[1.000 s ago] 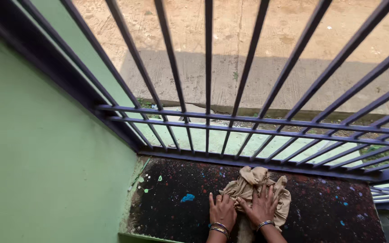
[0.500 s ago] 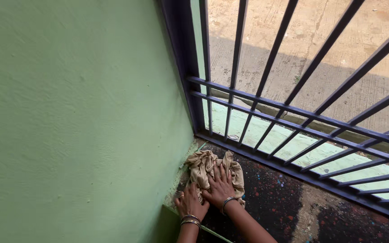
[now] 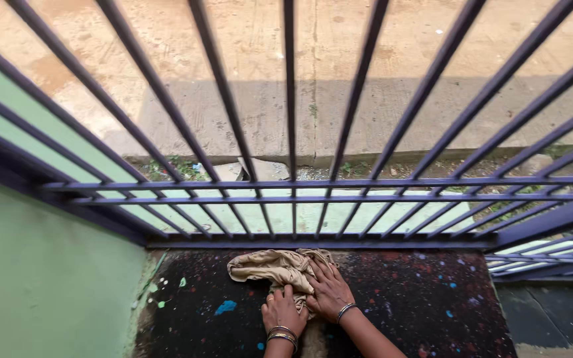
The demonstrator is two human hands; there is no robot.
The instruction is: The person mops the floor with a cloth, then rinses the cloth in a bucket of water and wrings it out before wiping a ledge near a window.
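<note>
A crumpled beige cloth (image 3: pixel 270 266) lies on a dark floor (image 3: pixel 406 305) speckled with coloured paint, close under a purple metal railing (image 3: pixel 300 199). My left hand (image 3: pixel 282 309) presses flat on the cloth's near edge, fingers spread, with bangles at the wrist. Beside it, my right hand (image 3: pixel 329 292) rests palm down on the cloth's right part, a bangle on its wrist too. Both hands push the cloth against the floor.
A green wall (image 3: pixel 41 278) rises at the left, with a blue paint blot (image 3: pixel 225 307) on the floor near it. Beyond the railing lie a pale green ledge (image 3: pixel 280 215) and a concrete road (image 3: pixel 339 113) far below.
The cloth and both hands have slid away from the corner by the green wall toward the middle of the floor, near the railing's base. The view has swung back to face the railing.
</note>
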